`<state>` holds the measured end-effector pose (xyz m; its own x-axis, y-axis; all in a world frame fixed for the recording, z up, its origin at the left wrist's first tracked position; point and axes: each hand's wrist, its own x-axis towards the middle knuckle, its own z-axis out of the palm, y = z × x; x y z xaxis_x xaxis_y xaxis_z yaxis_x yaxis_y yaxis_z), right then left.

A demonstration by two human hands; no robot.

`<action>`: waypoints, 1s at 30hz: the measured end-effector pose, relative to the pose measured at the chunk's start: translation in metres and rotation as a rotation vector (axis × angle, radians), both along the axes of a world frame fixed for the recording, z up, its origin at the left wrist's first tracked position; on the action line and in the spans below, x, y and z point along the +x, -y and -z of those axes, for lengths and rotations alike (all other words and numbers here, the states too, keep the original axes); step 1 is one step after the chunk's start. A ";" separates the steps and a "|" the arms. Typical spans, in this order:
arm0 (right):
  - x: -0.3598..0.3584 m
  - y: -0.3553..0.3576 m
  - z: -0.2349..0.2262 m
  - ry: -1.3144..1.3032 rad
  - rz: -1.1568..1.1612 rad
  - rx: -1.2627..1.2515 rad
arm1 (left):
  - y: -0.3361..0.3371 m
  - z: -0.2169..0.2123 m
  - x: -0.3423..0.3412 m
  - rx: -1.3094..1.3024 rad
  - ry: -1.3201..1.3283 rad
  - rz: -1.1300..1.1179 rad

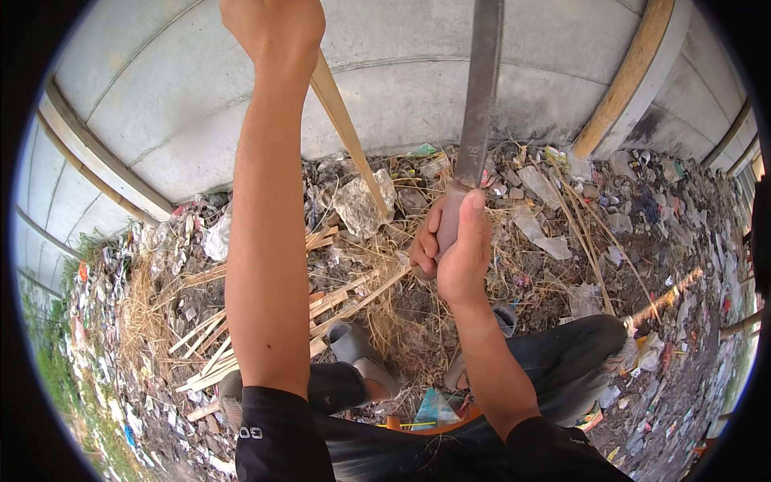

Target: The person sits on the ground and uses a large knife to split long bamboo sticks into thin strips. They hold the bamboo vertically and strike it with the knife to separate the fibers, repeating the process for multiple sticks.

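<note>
My left hand (277,32) is raised at the top edge, its fingers partly cut off by the frame. It is closed on a bamboo strip (344,120), which slants down to the pale rock (364,205) on the ground. In front of me, my right hand (459,249) wraps around the handle of a machete (478,104). The long dark blade points upward, and its tip lies outside the view.
Split bamboo pieces (217,349) lie in a pile on the left, near my foot. A grey concrete panel wall (385,88) stands ahead, with a bamboo pole (626,76) against it. Litter and dry straw (144,305) cover the ground. My bent knee (590,345) is at right.
</note>
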<state>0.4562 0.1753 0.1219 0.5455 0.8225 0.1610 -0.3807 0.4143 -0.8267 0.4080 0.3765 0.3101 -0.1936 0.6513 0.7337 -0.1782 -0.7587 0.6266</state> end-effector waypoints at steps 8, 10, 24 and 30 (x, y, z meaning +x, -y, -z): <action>-0.024 -0.010 0.226 -0.080 -0.183 -0.765 | 0.006 -0.004 0.021 -0.025 -0.009 0.076; -0.007 -0.004 0.246 -0.312 -0.140 -0.998 | 0.014 -0.003 0.004 -0.098 0.014 0.130; -0.010 -0.038 0.085 0.170 0.097 0.213 | -0.008 0.000 -0.030 -0.076 0.039 -0.008; -0.031 -0.016 0.276 0.046 -0.187 -0.788 | 0.004 0.007 -0.035 -0.070 0.026 0.005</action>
